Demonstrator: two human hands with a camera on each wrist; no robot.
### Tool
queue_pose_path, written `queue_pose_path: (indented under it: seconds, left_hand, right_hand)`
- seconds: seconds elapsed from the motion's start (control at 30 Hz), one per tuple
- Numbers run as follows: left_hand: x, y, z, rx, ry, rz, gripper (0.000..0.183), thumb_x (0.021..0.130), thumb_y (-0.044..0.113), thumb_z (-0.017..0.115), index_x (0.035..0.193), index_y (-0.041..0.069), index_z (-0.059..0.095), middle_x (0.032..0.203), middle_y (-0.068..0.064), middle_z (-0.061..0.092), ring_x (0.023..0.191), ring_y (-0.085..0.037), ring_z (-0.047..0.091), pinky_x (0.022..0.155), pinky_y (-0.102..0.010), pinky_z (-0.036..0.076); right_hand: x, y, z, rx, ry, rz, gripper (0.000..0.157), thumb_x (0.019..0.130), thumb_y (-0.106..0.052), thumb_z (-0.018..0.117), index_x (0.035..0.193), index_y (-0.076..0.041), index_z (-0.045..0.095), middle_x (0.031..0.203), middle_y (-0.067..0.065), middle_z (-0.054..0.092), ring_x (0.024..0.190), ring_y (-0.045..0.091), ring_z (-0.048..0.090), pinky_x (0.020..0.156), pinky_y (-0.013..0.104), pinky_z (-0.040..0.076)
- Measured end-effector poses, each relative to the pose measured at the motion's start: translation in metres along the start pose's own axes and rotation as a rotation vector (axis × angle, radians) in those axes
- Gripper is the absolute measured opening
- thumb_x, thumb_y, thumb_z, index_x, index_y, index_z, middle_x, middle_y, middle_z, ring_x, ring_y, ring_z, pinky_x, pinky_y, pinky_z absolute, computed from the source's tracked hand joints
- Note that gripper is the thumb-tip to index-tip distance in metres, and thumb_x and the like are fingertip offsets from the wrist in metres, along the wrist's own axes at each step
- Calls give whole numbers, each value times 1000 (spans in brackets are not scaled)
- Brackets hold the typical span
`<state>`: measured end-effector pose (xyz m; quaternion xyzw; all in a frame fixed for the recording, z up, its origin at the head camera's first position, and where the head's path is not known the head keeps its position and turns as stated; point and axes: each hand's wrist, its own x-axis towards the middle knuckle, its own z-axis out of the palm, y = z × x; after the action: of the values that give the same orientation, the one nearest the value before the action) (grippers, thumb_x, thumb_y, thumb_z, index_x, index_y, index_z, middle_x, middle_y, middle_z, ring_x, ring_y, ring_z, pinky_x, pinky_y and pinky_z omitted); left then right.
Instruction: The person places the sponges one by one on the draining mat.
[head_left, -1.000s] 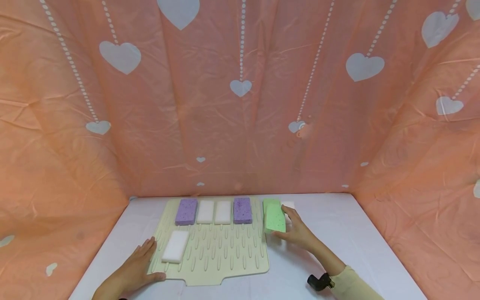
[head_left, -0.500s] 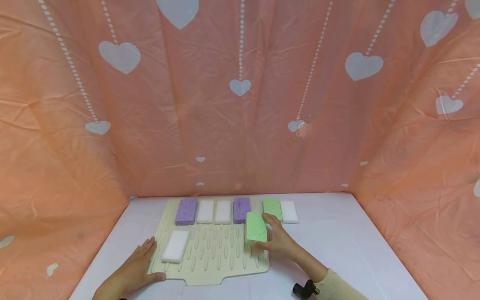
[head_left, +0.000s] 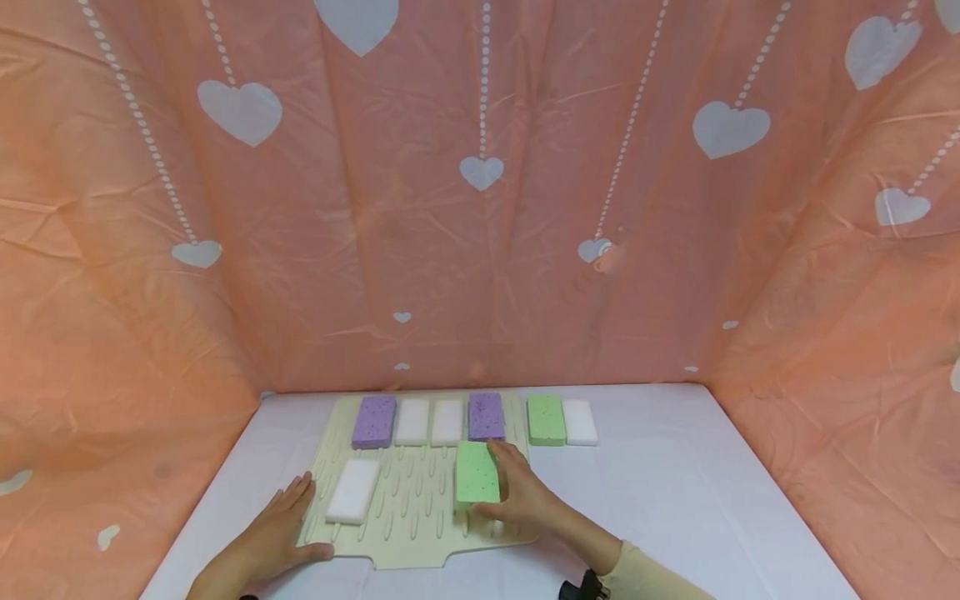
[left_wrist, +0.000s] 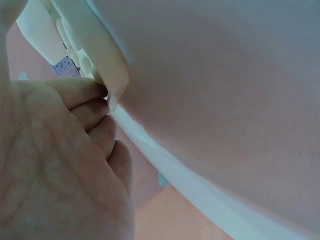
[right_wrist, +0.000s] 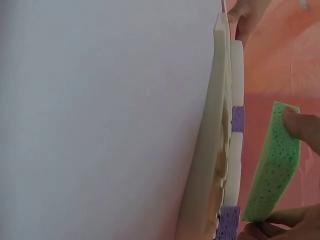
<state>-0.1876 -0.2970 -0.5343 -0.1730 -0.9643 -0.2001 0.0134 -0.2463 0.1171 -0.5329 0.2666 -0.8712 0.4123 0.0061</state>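
Observation:
A green sponge (head_left: 476, 472) is pinched between the thumb and fingers of my right hand (head_left: 517, 493), above the right part of a cream ridged mat (head_left: 408, 554). In the right wrist view the sponge (right_wrist: 275, 165) is tilted and held by its two ends, apart from the mat. My left hand (head_left: 272, 529) rests at the mat's left edge, its fingers extended and touching it. Just right of that hand lies a white sponge (head_left: 352, 492) on the mat. Along the mat's back stand a purple sponge (head_left: 373, 422), two white sponges (head_left: 412, 422) and another purple sponge (head_left: 486, 416).
To the right of the mat, a second green sponge (head_left: 546, 420) and a white sponge (head_left: 581, 422) lie side by side on the white tabletop (head_left: 667, 500). An orange curtain (head_left: 480, 275) with hearts encloses the table's back and sides.
My right hand has carried the green sponge leftward and nearer, from over the other green sponge to above the mat. The white sponge at far right is now uncovered. My left hand stays put.

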Motion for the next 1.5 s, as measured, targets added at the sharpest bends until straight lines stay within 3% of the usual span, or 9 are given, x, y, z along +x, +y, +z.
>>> queue_pose_path:
  seconds: [0.17,0.43,0.83,1.13,1.5]
  left_hand:
    - [-2,1,-4,9,-22,-38,118,70,62,78,143,-20,36,154,-37,28,142,-54,24,99,-1,-21]
    - [-1,3,-4,-12,-26,-30,117,72,63,76,144,-19,34,155,-36,27,143,-54,24,99,0,-20]
    - [0,1,-3,-10,-37,-46,118,71,62,77,145,-18,33,156,-36,25,144,-53,22,99,-1,-21]
    - [1,-1,0,-14,-63,-54,119,71,63,76,145,-19,32,156,-37,24,145,-52,20,99,-3,-23]
    - [2,-3,3,-2,-25,-34,118,70,63,77,144,-20,34,155,-37,27,142,-54,24,99,-1,-21]
  right_hand:
    - [6,-8,13,-7,-35,16,111,75,-44,87,154,4,27,157,25,30,145,42,30,115,60,30]
    - [17,-21,31,7,-86,46,112,77,-49,84,157,2,23,160,23,24,148,39,26,115,58,30]
    - [35,-44,52,-46,-132,32,111,78,-52,82,157,2,24,160,18,27,147,33,28,117,50,32]
    - [46,-53,64,-50,-162,84,110,80,-55,80,157,0,24,161,18,25,149,32,26,117,47,33]
    - [52,-60,74,-78,-165,105,113,78,-58,80,157,-1,24,161,17,27,148,29,28,117,44,34]
